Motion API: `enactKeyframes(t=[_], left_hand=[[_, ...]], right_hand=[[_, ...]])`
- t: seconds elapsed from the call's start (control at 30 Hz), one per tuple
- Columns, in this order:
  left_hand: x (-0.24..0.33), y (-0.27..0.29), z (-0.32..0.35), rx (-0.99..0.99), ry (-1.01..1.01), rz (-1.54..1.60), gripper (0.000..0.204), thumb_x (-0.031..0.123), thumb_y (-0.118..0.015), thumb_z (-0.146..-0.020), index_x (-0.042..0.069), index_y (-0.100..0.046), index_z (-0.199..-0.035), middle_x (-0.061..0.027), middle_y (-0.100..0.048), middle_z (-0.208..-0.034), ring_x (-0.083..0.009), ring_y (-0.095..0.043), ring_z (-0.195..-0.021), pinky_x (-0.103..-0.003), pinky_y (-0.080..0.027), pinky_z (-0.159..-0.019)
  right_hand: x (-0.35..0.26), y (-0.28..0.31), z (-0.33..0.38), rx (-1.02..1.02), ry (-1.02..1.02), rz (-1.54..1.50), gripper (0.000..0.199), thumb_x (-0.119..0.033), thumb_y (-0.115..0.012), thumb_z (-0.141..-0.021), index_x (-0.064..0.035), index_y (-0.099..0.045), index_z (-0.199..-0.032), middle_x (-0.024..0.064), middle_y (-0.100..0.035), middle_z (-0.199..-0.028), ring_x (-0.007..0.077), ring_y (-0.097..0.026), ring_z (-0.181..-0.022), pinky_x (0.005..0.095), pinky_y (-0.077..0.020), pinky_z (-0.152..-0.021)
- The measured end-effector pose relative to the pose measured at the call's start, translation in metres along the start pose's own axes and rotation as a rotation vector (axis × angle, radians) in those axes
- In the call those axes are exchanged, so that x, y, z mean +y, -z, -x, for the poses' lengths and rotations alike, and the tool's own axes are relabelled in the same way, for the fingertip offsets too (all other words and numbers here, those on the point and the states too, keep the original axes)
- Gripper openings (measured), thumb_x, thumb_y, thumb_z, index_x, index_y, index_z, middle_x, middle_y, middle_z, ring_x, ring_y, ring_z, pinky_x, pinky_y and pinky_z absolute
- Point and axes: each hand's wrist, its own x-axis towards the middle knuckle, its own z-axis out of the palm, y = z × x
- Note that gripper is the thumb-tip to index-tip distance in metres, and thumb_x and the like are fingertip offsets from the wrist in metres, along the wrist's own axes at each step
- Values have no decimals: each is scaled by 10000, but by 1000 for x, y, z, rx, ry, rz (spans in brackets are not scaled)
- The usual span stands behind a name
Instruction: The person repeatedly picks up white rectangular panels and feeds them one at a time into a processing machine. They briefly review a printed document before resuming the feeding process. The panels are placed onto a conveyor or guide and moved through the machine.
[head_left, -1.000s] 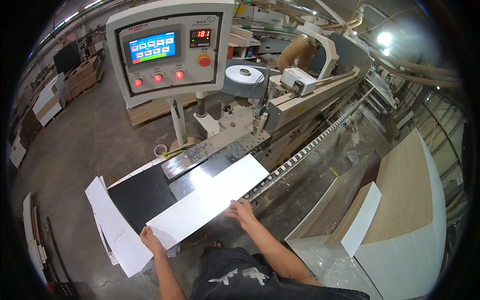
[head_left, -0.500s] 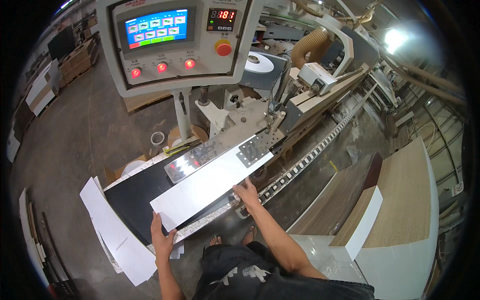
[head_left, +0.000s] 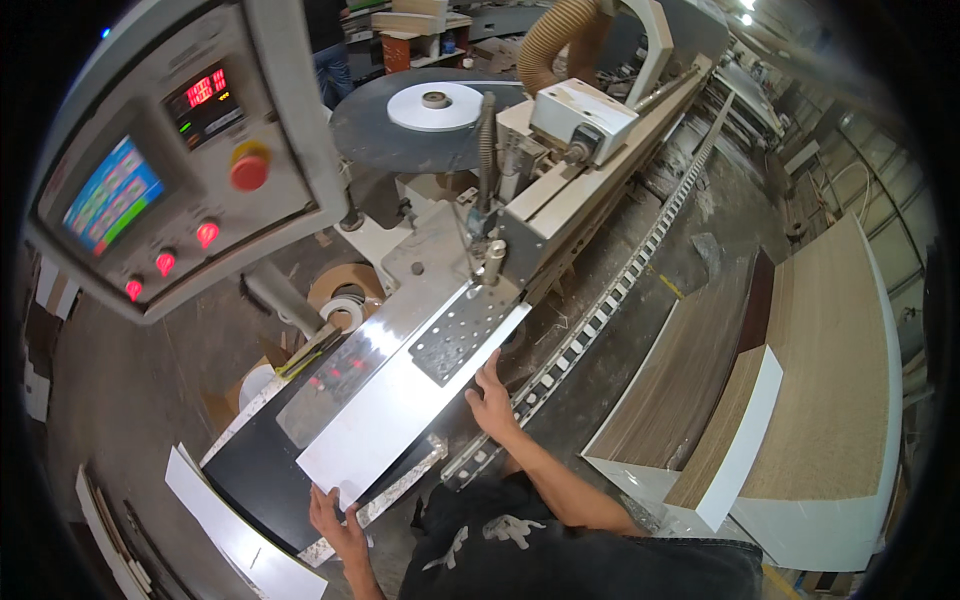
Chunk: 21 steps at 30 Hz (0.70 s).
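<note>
A long white panel (head_left: pixel 365 425) lies at a slant along the bed of a machine, with its far end beside a perforated metal plate (head_left: pixel 458 340). My left hand (head_left: pixel 340 528) is at the near end of the panel, fingers bent over that edge and the thumb by the corner. Along the panel's near long side, my right hand (head_left: pixel 492 402) has its fingers stretched out, tips against the edge and thumb apart. A shiny metal strip (head_left: pixel 330 385) runs beside the panel on its far side.
A control box (head_left: pixel 190 150) with a screen and red lamps hangs at the upper left. Behind the bed sits a white tape roll (head_left: pixel 435 105) on a grey disc. A roller track (head_left: pixel 600 318) runs off to the far right. Wood-grain boards (head_left: pixel 820 370) are stacked at the right.
My view has swung, so the control box now sits farther left and tilted. The white panel has slid forward along the bed past the perforated plate, with both hands following it.
</note>
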Motion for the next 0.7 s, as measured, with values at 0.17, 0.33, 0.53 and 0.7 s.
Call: enactKeyframes(t=[0.17,0.33,0.53,0.7], left_hand=[[34,-36,-22,-37,-115,-201,453,185,-772,-850,61,-665,-1273,-226,-590,-1465,-387,-475,-1432,-563,-261,-1206],[68,-73,-38,-29,-83,-197,425,228,-816,-790,133,-721,-1194,-221,-643,-1398,-364,-503,-1427,-597,-256,-1207],[122,-112,-56,-82,-44,-161,444,272,-832,-811,192,-703,-1229,-222,-614,-1437,-366,-469,-1462,-620,-251,-1211],[158,-149,-73,-146,-56,-167,482,306,-782,-878,211,-644,-1330,-213,-436,-1610,-429,-319,-1535,-638,-213,-1232]], right_hand=[[14,38,-41,-6,-3,13,560,-49,-662,-910,62,-521,-1440,352,-18,-1688,474,-205,-1549,419,-291,-1238],[52,81,-81,-26,-28,-44,619,-99,-699,-945,-14,-490,-1522,258,-49,-1732,320,-253,-1577,371,-264,-1248],[40,109,-76,-78,-473,-821,757,-299,-588,-1083,-10,-184,-1655,160,-145,-1738,292,-243,-1579,413,-272,-1268],[-15,35,8,-433,-696,-1178,1006,-658,-484,-1031,13,-66,-1655,179,-137,-1723,345,-194,-1579,468,-261,-1266]])
